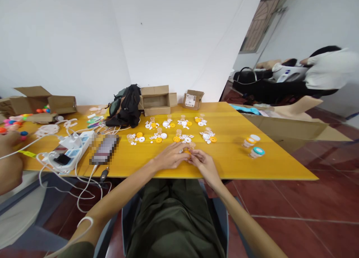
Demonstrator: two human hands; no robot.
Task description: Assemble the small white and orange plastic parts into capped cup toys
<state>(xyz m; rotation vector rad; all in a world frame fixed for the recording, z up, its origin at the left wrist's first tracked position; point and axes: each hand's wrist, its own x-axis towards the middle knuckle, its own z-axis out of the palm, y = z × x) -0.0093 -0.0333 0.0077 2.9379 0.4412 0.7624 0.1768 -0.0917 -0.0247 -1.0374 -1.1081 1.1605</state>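
Note:
My left hand (171, 156) and my right hand (206, 166) meet at the table's front edge. Between their fingertips both grip a small orange round part (187, 151), mostly covered by the fingers. Just beyond the hands lie groups of small white pieces, with white discs (187, 140), yellow discs (176, 139) and clear plastic cups (178, 132). A further row of such groups lies behind, including a yellow disc (198, 120). To the right stand small clear jars, one with a teal lid (258, 151) and one with a white lid (255, 137).
Left on the yellow table (230, 160) are a power strip (75, 151) with tangled white cables and a phone (105, 149). A black bag (127, 106) and open cardboard boxes (156, 101) line the back. Another person's arm (9, 160) reaches in at far left.

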